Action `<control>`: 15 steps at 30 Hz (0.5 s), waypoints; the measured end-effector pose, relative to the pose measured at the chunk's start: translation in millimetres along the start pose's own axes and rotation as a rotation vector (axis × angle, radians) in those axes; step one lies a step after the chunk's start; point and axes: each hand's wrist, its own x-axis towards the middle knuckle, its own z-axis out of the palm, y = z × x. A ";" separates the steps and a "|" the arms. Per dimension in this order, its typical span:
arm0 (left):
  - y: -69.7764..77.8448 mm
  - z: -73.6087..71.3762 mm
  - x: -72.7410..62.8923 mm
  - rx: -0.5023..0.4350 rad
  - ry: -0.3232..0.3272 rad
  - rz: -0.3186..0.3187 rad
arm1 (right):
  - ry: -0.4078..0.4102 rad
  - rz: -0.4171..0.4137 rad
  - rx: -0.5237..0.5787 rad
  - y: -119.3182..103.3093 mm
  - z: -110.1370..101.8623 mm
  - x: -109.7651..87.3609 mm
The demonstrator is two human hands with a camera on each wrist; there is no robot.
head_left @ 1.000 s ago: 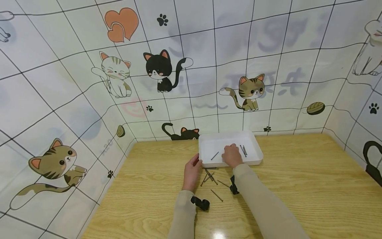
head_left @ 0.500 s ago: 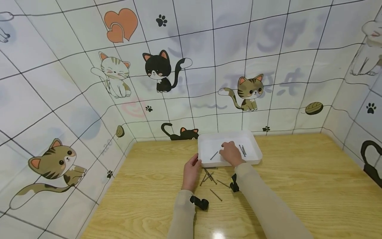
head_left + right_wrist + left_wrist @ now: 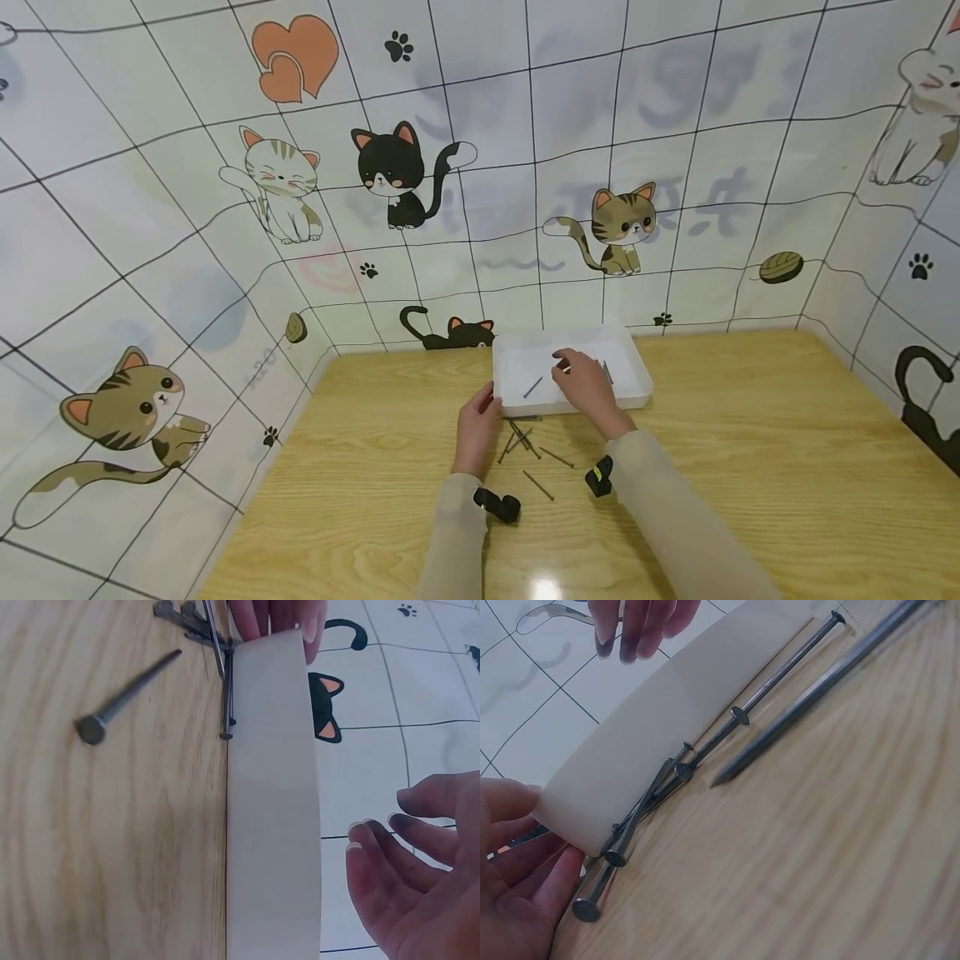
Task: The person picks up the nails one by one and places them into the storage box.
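A shallow white tray [image 3: 551, 409] stands on the table, and my left hand [image 3: 476, 429] grips its near left corner, thumb at the rim and fingers against the side. My right hand [image 3: 588, 383] is over the tray, its thumb and loosely bent fingers apart with nothing between them in the right wrist view. One nail [image 3: 533, 387] lies inside toward the left; more nails [image 3: 608, 373] lie toward the right, partly covered by the right hand. In front of the tray, several steel nails [image 3: 780, 675] lie crossed in a loose pile beside the left hand.
Two separate nails lie on the wooden table [image 3: 360, 500], one nail [image 3: 557, 457] right of the pile and one nail [image 3: 537, 485] nearer me. A wall covering [image 3: 510, 167] with cartoon cats rises behind the tray and along both sides.
My right hand has lifted from the tray's floor and shifted slightly right, its fingers loosening. The left hand stays at the corner. The head view has shifted a little.
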 end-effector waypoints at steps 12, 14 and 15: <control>0.5 0.9 0.3 -0.016 0.003 0.031 | -0.134 -0.065 0.038 -10.5 -7.7 -33.8; 0.5 0.6 0.0 -0.020 0.004 0.032 | -0.196 -0.065 0.024 -10.7 -7.5 -37.1; 0.6 0.4 -0.3 -0.020 0.004 0.034 | -0.228 -0.060 0.014 -10.5 -7.0 -38.5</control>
